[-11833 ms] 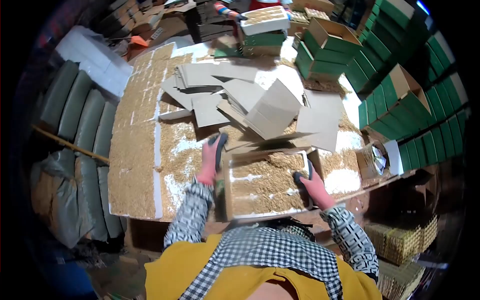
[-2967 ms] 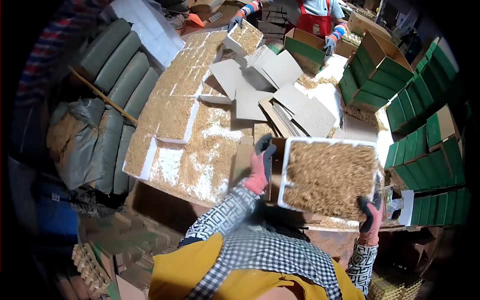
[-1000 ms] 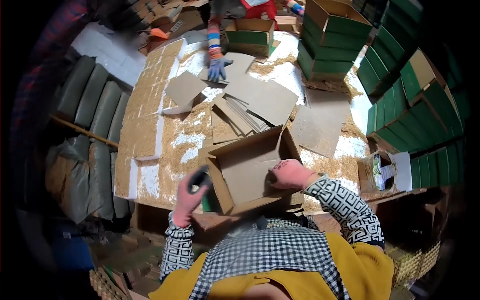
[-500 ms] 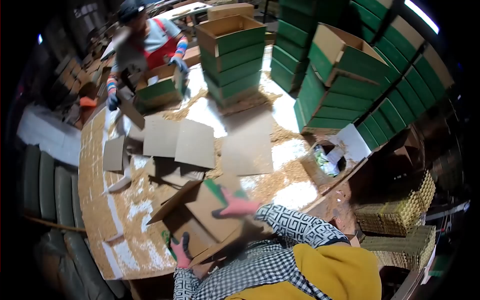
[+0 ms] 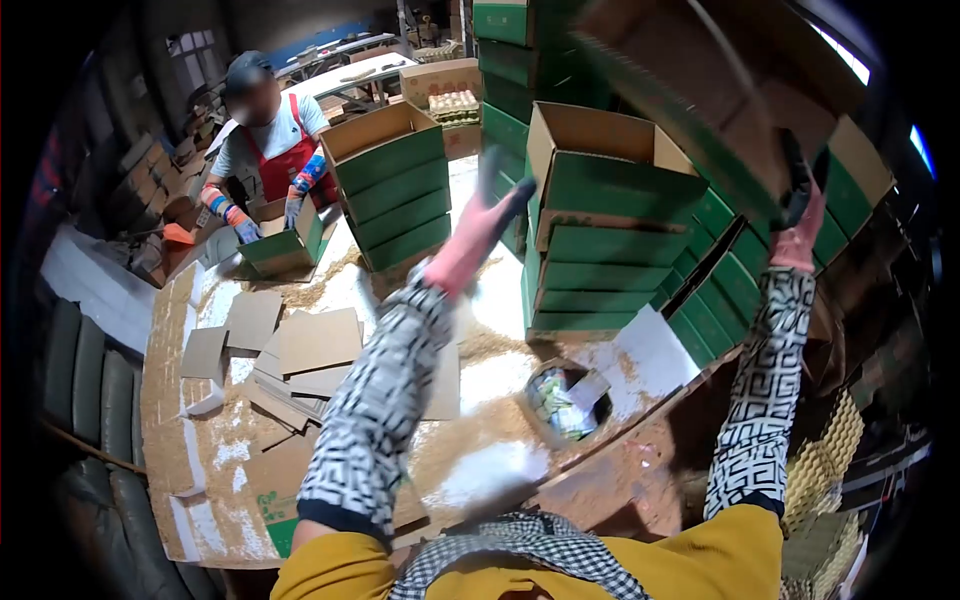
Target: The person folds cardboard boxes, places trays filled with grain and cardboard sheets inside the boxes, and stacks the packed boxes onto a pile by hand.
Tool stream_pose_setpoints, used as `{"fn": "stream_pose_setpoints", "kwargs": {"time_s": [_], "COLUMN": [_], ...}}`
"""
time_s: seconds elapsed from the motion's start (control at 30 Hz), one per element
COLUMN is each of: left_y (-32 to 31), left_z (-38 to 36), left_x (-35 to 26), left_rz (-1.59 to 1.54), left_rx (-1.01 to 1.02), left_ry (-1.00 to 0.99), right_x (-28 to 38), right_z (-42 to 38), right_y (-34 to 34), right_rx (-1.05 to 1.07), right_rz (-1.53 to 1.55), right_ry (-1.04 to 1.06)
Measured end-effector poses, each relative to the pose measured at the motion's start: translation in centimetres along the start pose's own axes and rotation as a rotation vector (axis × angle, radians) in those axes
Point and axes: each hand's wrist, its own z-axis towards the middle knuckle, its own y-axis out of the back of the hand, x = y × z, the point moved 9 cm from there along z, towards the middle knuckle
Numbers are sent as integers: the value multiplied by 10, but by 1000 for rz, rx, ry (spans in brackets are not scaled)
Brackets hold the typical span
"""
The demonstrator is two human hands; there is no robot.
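My left hand (image 5: 478, 228), in a pink glove with dark fingertips, is raised over the table, fingers apart and holding nothing. Just to its right stands a stack of green-sided cardboard boxes (image 5: 610, 258), the top one open. At the upper right, my right hand (image 5: 798, 210), gloved alike, grips the lower edge of a cardboard box (image 5: 700, 110) held up high. Motion smears that box, and its far side runs into the shadow. Part of the fingers lies in the dark against the cardboard.
Flat cardboard pieces (image 5: 318, 342) lie on the sawdust-strewn table (image 5: 215, 480). A container with packets (image 5: 565, 400) sits near the edge. Another box stack (image 5: 390, 190) stands further back. Across the table, a co-worker (image 5: 280, 140) has both hands at a green box (image 5: 285, 245). Egg trays (image 5: 825, 470) are at right.
Both hands have risen from the table's near side. The box they held is now high at the right with my right hand; my left hand has let go. The view has shifted too.
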Motion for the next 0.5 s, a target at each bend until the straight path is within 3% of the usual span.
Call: {"fn": "stream_pose_setpoints", "kwargs": {"time_s": [0.03, 0.07, 0.1, 0.17, 0.27, 0.37, 0.4, 0.43, 0.47, 0.5], "left_y": [-33, -63, -82, -96, -95, -84, -80, -79, -75, -71], "left_z": [23, 45, 61, 55, 56, 52, 51, 53, 51, 39], "left_x": [20, 46, 73, 74, 89, 99, 102, 105, 110, 113], "left_rz": [20, -26, -72, 50, 42, 3, -35, 164, 362, 371], "left_rx": [19, 5, -11, -63, -87, -106, -130, -147, -167, -113], "left_ry": [57, -41, -138, -121, -129, -126, -100, -119, -128, -153], "right_x": [-17, -35, -70, -155, -305, -326, -302, -276, -256, -235], "right_z": [14, 25, 28, 10, -33, -63, -68, -70, -67, -65], "right_y": [16, 30, 28, -6, -48, -93, -102, -110, -114, -118], "right_rx": [-72, -146, -96, -11, 34, 9, -34, -69, 28, 137], "right_rz": [-158, -312, -108, 565, 727, 841, 915, 985, 1143, 1300], "right_ry": [-5, -11, -145, -448, -627, -757, -832, -905, -797, -695]}}
